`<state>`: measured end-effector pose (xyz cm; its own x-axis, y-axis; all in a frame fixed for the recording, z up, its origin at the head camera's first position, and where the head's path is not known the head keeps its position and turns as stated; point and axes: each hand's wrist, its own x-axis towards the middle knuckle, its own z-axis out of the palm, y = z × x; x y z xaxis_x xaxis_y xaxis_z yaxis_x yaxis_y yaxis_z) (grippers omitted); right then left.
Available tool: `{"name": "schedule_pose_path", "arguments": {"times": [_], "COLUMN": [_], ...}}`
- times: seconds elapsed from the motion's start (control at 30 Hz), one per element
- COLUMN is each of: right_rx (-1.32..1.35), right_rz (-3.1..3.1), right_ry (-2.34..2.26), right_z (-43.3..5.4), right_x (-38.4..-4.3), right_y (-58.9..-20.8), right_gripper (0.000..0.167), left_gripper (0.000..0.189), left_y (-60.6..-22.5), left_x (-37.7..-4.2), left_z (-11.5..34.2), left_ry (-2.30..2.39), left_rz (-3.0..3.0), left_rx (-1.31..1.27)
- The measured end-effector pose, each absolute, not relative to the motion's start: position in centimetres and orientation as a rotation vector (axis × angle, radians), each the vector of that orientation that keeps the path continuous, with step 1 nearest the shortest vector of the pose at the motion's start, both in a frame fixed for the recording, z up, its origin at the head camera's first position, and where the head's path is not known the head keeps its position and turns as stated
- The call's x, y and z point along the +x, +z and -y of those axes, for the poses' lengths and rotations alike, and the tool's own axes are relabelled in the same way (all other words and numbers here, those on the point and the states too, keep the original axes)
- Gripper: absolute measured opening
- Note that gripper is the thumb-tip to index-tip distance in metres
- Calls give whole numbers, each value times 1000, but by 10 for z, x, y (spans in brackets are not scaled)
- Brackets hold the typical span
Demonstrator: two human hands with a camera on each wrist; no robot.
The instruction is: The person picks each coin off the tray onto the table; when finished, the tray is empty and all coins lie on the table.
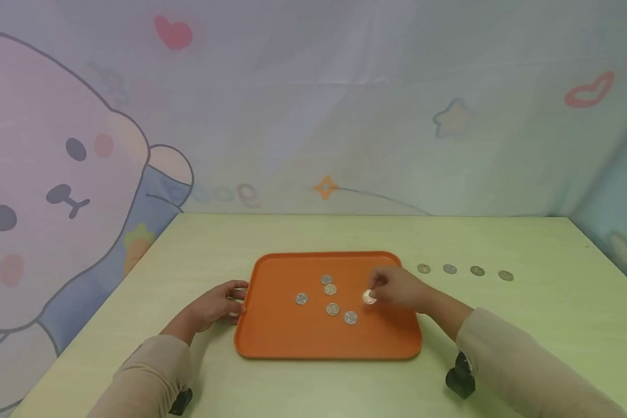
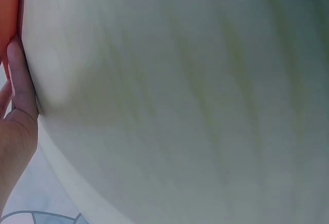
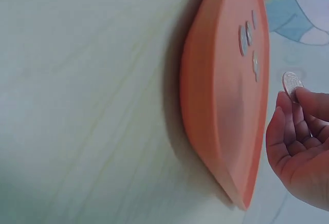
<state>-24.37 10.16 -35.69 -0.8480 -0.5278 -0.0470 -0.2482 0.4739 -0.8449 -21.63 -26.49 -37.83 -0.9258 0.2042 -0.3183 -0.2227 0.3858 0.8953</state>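
Observation:
My right hand [image 1: 399, 287] pinches a coin [image 3: 292, 84] between thumb and fingertips, over the right half of an orange tray [image 1: 282, 339]. That coin faces the head camera and looks bright there. Several silvery coins lie in the tray, among them one on the left [image 1: 301, 298], an overlapping pair in the middle [image 1: 330, 289] and one lower down [image 1: 351, 317]. At the tray's left rim, my left hand [image 1: 214, 305] touches the edge with fairly straight fingers. Its thumb [image 2: 21, 77] lies along the outer side of the tray in the left wrist view.
On the pale yellow-green table [image 1: 533, 342], several more coins [image 1: 450, 269] stand in a row, flat, beyond the tray's right side. A cloth backdrop [image 1: 303, 116] printed with a cartoon bear and hearts rises at the table's back edge.

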Motion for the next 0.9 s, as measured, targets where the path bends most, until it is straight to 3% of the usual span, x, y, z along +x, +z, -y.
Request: {"name": "schedule_pose_path", "arguments": {"times": [0.9], "right_rx": [-483], "right_rz": [-2390], "right_ry": [-1489], "right_z": [-188], "right_x": [-242], "right_y": [-354], "right_gripper": [14], "left_gripper": [54], "left_y": [-378], "left_x": [-216], "left_z": [264], "left_ry": [1550], "left_rz": [-2291], "left_rx": [-4]}}
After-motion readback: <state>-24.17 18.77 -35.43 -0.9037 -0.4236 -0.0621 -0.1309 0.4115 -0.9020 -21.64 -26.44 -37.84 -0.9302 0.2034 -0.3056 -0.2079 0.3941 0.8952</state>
